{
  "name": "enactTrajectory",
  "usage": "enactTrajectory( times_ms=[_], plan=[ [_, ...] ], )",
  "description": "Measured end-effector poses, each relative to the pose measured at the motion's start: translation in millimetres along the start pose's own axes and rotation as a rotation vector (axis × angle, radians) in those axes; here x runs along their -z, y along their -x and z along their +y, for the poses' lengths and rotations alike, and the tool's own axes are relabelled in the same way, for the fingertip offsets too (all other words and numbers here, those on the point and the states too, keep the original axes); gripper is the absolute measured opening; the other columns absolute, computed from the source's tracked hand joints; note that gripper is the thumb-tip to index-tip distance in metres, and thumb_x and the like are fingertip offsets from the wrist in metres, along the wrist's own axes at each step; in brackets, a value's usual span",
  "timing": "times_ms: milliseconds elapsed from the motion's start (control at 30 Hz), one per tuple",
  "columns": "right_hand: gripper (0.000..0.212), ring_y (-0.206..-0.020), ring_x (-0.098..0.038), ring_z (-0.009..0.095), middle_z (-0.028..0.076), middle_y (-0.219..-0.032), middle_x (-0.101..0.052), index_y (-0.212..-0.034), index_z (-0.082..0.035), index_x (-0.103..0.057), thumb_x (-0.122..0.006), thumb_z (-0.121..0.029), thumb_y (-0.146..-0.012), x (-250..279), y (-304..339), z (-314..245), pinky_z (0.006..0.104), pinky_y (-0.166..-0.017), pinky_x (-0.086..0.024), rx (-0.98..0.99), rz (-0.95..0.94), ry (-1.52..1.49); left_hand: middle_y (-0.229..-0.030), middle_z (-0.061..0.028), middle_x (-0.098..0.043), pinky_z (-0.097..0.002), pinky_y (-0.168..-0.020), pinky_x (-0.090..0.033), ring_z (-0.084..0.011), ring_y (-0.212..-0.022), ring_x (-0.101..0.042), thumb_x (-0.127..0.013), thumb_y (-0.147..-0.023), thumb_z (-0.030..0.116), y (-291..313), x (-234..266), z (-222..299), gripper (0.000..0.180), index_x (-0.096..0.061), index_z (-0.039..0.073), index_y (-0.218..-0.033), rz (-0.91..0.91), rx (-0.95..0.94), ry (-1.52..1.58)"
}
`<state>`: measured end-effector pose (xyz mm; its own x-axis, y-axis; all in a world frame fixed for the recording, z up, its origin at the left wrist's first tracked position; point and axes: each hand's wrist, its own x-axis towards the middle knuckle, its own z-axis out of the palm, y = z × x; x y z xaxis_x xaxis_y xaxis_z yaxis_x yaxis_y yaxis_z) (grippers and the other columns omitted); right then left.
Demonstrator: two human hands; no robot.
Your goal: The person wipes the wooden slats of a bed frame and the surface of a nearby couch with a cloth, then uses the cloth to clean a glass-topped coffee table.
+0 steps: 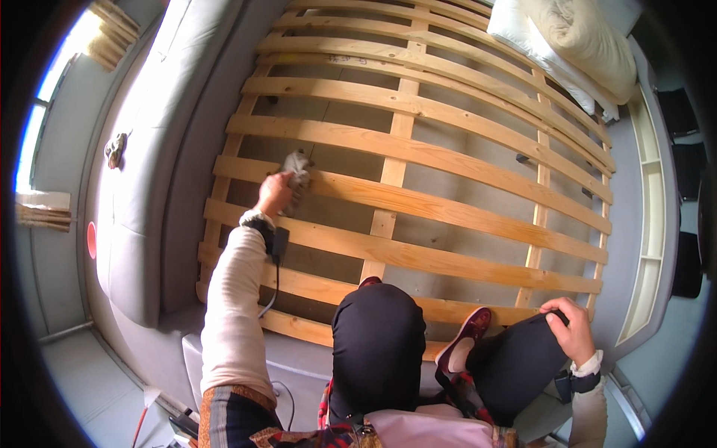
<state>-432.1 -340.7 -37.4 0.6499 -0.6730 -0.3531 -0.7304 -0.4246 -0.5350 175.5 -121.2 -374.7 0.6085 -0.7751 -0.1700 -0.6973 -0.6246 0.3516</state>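
— Bare wooden slats filled the room where we knelt, the frame stripped, with a grey mattress tipped up along our left and rolled bedding pushed to the far corner.

— And the cloth?

— We had the grey rag bunched under our left hand, fingers curled round it and pressed onto a slat close to the left rail, left of the centre beam.

— The other hand?

— Our right hand lay on our right knee, fingers bent over it, holding nothing, bracing us.

— How did we think to wipe well?

— We judged it best to run along the grain, one slat at a time, keeping the rag flat so it would not catch on splinters, and to lean from the knees rather than overreach.
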Motion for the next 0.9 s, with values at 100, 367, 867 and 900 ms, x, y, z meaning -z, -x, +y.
enactTrajectory(
  times_ms=[100,367,867,900],
  plan=[
    [0.014,-0.091,-0.07,0.032,0.014,-0.093,-0.073,-0.097,0.001,-0.068,-0.065,-0.007,-0.086,0,6,1,0.0385,-0.084,-0.053,0.017,0.029,-0.025,-0.11,-0.0207,-0.073,-0.0471,-0.093,-0.056,-0.0405,-0.106,-0.069,-0.065,-0.083,0.011,10,-33,36,0.046,-0.071,0.015,-0.128,-0.111,-0.029,0.146],
    [0.012,-0.09,-0.072,0.03,0.015,-0.093,-0.073,-0.098,0.001,-0.069,-0.066,-0.006,-0.089,2,28,9,0.0375,-0.082,-0.055,0.048,0.109,-0.066,-0.112,-0.0195,-0.074,-0.0405,-0.091,-0.056,-0.0354,-0.1,-0.071,-0.077,-0.09,0.034,10,-103,136,0.051,-0.066,0.011,-0.134,-0.407,-0.306,0.375],
    [0.017,-0.094,-0.073,0.027,0.015,-0.1,-0.073,-0.108,0.0,-0.068,-0.068,-0.011,-0.094,0,57,20,0.0366,-0.082,-0.058,0.111,0.328,-0.106,-0.133,-0.0099,-0.066,-0.0362,-0.097,-0.058,-0.0214,-0.116,-0.067,-0.059,-0.107,0.021,76,84,173,0.042,-0.055,0.007,-0.146,-0.338,-0.105,1.519],
    [0.021,-0.097,-0.073,0.027,0.015,-0.106,-0.073,-0.111,0.0,-0.067,-0.069,-0.011,-0.093,-1,63,20,0.0365,-0.084,-0.058,0.126,0.363,-0.097,-0.134,-0.01,-0.066,-0.0359,-0.096,-0.059,-0.0219,-0.115,-0.068,-0.06,-0.106,0.022,82,95,181,0.042,-0.055,0.008,-0.146,-0.33,-0.142,1.531]
  ],
)
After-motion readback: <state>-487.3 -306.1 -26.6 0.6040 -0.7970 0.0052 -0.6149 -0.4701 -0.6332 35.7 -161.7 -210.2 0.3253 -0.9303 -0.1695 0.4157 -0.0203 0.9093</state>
